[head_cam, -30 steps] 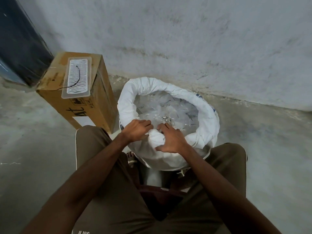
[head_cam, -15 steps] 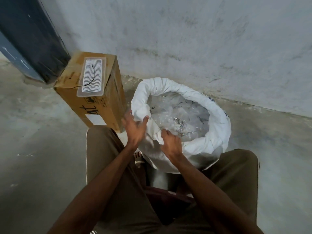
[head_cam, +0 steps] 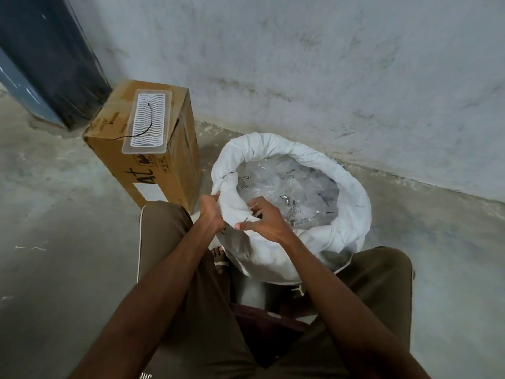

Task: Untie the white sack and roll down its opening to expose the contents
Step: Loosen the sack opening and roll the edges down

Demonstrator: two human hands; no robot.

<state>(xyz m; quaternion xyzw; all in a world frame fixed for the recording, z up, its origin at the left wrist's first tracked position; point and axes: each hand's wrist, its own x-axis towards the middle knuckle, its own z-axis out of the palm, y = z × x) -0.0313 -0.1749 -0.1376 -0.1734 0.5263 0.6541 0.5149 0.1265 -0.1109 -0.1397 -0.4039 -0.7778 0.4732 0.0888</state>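
Observation:
The white sack [head_cam: 352, 203] stands on the floor between my knees, its mouth open and its edge rolled into a thick rim. Inside lie several clear plastic packets [head_cam: 289, 192] with printed marks. My left hand [head_cam: 210, 214] grips the outside of the rolled rim at its near-left part. My right hand [head_cam: 262, 220] pinches the same stretch of rim from the inner side, thumb under and fingers over the roll. The sack's lower part is hidden behind my hands and legs.
A brown cardboard box [head_cam: 153, 170] stands just left of the sack, with a clear ribbed plastic piece [head_cam: 149, 123] on its top. A stained wall [head_cam: 300, 64] rises behind. A dark post [head_cam: 52, 56] is at the far left. Bare concrete floor [head_cam: 54, 228] surrounds me.
My left hand, open beside the sack half a second ago, has closed on the rolled rim. My right hand has shifted up onto the rim. The view has moved slightly left.

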